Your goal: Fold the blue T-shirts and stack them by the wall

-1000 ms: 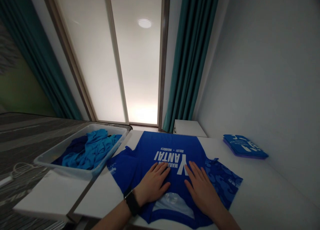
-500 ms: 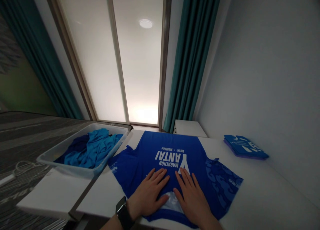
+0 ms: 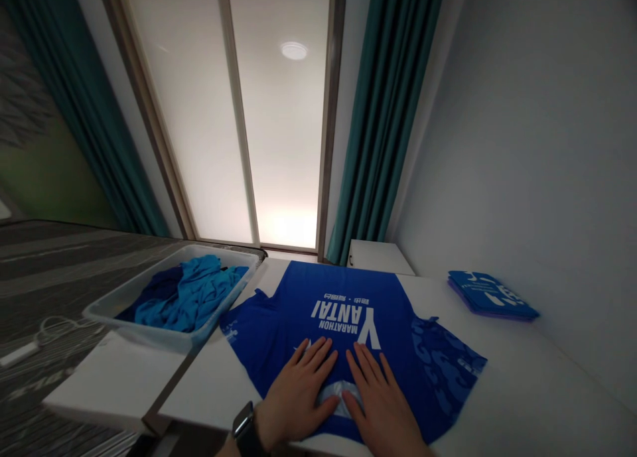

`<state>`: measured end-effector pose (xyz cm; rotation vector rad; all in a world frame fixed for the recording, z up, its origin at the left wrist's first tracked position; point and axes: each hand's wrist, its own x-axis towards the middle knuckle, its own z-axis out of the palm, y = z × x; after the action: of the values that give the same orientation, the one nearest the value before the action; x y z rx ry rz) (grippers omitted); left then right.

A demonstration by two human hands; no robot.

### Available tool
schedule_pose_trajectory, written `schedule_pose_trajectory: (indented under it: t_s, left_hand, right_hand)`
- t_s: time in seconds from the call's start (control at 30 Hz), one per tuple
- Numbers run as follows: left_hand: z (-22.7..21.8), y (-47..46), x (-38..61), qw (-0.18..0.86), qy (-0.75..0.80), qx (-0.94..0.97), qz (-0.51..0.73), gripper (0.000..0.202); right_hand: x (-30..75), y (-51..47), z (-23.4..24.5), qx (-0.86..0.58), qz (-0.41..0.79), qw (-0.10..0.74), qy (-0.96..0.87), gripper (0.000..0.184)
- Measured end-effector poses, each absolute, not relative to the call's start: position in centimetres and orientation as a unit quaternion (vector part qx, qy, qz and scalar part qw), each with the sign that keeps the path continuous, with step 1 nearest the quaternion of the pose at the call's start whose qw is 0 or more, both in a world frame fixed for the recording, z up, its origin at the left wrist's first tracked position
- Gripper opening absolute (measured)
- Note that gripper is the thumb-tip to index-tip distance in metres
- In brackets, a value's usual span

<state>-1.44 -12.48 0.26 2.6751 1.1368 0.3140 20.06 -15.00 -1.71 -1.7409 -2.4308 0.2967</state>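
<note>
A blue T-shirt (image 3: 343, 311) with white lettering lies spread flat on the white table (image 3: 522, 391), collar towards me. My left hand (image 3: 298, 394) rests flat on it near the collar, fingers stretched out, a dark watch on the wrist. My right hand (image 3: 381, 400) lies flat beside it, fingers apart, also pressing on the shirt. Both hands hold nothing. The white inside of the collar shows between them.
A clear plastic bin (image 3: 149, 327) with crumpled blue clothes (image 3: 192, 294) stands at the table's left. A folded blue shirt (image 3: 490, 296) lies at the far right by the wall. Behind are a small white cabinet (image 3: 378, 257), teal curtains and a window.
Both hands have slid back along the shirt towards me and closer together, from the lettering down to the collar area. The shirt stays spread in place.
</note>
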Motion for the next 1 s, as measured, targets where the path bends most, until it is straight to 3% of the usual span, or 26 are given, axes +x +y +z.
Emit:
schedule_pose_trajectory:
  t_s: [0.33, 0.5, 0.77, 1.0]
  left_hand:
    - [1.5, -12.5, -3.1, 0.135, 0.388, 0.899, 0.153, 0.055]
    - [2.1, -11.1, -6.7, 0.099, 0.435, 0.876, 0.185, 0.047]
    - [2.1, -9.6, -12.5, 0.040, 0.510, 0.823, 0.246, 0.037]
    - [0.4, -10.8, -15.0, 0.041, 0.552, 0.782, 0.287, 0.034]
  right_hand:
    - [20.2, -14.9, -2.4, -0.583, 0.092, 0.071, -0.804, 0.068]
    - [19.6, -13.9, -1.9, -0.583, 0.099, 0.083, -0.802, 0.063]
    - [13.6, -10.8, 3.0, -0.469, 0.142, 0.088, -0.867, 0.053]
    - [7.8, -5.3, 4.2, -0.387, 0.147, 0.125, -0.901, 0.039]
